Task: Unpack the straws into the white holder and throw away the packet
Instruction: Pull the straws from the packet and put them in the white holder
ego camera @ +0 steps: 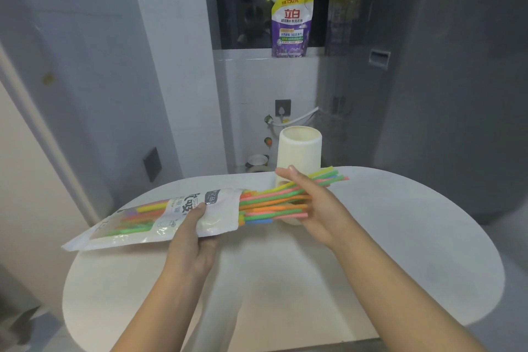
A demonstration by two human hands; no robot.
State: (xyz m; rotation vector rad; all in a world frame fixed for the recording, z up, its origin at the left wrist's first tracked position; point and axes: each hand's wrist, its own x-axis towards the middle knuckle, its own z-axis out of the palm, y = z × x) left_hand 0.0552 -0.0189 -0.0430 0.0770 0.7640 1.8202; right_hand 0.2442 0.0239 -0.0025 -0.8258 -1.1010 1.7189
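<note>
A long white packet (160, 217) lies slanted above the white table (371, 251), its open end toward the right. My left hand (191, 240) grips it near that open end, thumb on top. A bundle of coloured straws (274, 203) sticks halfway out of the packet, while several more show through its clear window. My right hand (311, 206) holds the free ends of the bundle, fingers curled round them. The white holder (300, 151) stands upright at the far edge of the table, just behind the straws, its open top showing no straws.
A purple and yellow detergent pouch (291, 24) stands on the window sill behind. A tap and hose (288, 120) are fixed to the wall behind the holder. A small bowl (257, 161) sits on the floor past the table's far edge.
</note>
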